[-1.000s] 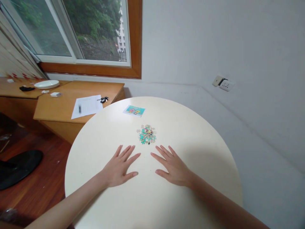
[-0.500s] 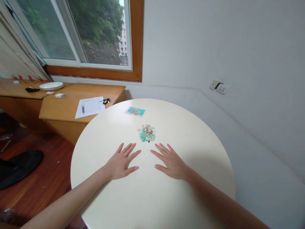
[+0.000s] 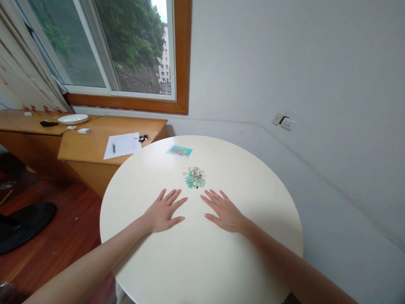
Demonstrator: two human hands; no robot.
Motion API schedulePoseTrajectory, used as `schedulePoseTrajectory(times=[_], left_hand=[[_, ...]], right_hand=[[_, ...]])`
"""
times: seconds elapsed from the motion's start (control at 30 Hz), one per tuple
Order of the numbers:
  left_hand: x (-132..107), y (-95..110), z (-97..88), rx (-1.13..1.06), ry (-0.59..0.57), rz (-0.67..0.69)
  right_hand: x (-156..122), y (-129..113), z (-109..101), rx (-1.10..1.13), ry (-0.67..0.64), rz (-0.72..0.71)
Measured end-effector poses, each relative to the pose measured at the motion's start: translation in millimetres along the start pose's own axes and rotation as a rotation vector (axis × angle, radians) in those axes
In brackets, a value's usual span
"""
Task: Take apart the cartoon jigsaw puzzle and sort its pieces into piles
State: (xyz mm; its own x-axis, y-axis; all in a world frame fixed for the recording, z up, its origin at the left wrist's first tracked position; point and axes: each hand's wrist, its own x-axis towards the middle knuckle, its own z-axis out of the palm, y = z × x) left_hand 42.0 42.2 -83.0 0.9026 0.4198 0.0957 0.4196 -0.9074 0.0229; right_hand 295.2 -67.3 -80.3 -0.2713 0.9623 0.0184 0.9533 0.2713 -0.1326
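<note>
My left hand (image 3: pixel 162 213) lies palm down on the round white table (image 3: pixel 190 266), its fingers spread and nothing in them. Opposite it, my right hand (image 3: pixel 226 212) rests the same way, fingers apart. Just beyond the fingertips, between the two hands, is a small heap of jigsaw puzzle pieces (image 3: pixel 195 178), turquoise, beige and some pink. Neither hand touches the heap. Farther back lies a turquoise picture card (image 3: pixel 179 151) with colourful figures on it.
Left of the table stands a wooden desk (image 3: pixel 91 145) with a printed sheet (image 3: pixel 122 146), keys (image 3: pixel 143 138) and a white plate (image 3: pixel 73 119). A black round base (image 3: pixel 28 226) is on the floor. The wall (image 3: pixel 332 202) runs along the right.
The camera view has shifted slightly, so the scene sits a little differently in the picture. Both hands stay spread on the table, and the puzzle pieces lie as before.
</note>
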Motion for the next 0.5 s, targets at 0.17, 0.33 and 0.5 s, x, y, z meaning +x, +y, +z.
schedulePoseTrajectory(times=[0.17, 0.33, 0.5], left_hand=[[0.2, 0.2, -0.7, -0.01, -0.018, -0.001], [0.3, 0.4, -3.1, -0.026, -0.032, -0.002], [0.7, 0.0, -2.5, -0.018, -0.026, -0.002]], right_hand=[[-0.3, -1.2, -2.0, 0.001, 0.005, 0.0], [-1.3, -1.8, -1.7, -0.017, 0.046, -0.016], [-1.6, -2.1, -0.7, -0.028, 0.073, -0.03]])
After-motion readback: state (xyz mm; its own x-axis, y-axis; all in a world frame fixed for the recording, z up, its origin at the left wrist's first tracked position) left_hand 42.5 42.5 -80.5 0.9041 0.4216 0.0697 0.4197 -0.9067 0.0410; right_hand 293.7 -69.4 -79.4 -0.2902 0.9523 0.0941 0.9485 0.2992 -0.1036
